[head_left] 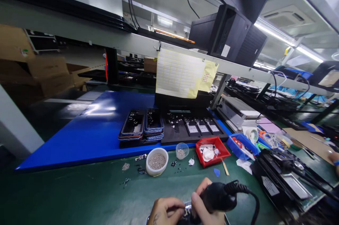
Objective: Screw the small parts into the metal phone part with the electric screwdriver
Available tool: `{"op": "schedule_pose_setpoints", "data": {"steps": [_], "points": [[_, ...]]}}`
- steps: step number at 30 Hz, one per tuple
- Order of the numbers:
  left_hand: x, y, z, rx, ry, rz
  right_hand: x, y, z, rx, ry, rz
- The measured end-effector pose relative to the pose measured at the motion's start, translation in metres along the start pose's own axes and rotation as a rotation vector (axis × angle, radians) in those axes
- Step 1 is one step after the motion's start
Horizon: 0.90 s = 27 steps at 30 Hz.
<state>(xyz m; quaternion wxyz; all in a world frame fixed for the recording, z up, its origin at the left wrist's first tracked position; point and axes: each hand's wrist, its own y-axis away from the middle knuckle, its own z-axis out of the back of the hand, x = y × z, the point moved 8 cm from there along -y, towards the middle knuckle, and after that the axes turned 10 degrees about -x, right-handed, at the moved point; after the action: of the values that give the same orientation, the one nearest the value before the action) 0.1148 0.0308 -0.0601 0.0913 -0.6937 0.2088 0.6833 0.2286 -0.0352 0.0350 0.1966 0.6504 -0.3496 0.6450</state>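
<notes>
Right hand point(202, 210) closed round a driver point(219, 196); left hand point(166, 211) at the phone point(188, 209), its grip unclear.
The phone lies on the near side of the bowl point(156, 174); a driver held square, pressed lightly, should slip less.

"Where is the light coming from?"
"Overhead. The ceiling tubes point(275, 35) glare nearly white, and the blue mat point(79, 133) throws back pale patches."
"Any dim parts?"
"The cardboard boxes point(50, 73) at far left are shadowed and smeared."
"And sharpness?"
"Middling. Print on the hanging sheets point(177, 73) is too soft to read, and things look stretched towards the edges."
</notes>
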Motion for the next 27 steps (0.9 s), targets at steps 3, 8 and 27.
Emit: {"op": "schedule_pose_setpoints", "data": {"steps": [3,8,27], "points": [[0.006,-0.002,-0.001,0.004,-0.035,0.002,0.001,0.001,-0.001,0.006,-0.023,-0.007],[0.007,-0.002,-0.001,0.027,-0.080,-0.030,0.005,0.001,0.000,0.017,-0.063,-0.013],[-0.012,0.008,-0.006,0.073,-0.190,-0.140,0.036,-0.004,0.000,0.112,-0.370,-0.072]]}}
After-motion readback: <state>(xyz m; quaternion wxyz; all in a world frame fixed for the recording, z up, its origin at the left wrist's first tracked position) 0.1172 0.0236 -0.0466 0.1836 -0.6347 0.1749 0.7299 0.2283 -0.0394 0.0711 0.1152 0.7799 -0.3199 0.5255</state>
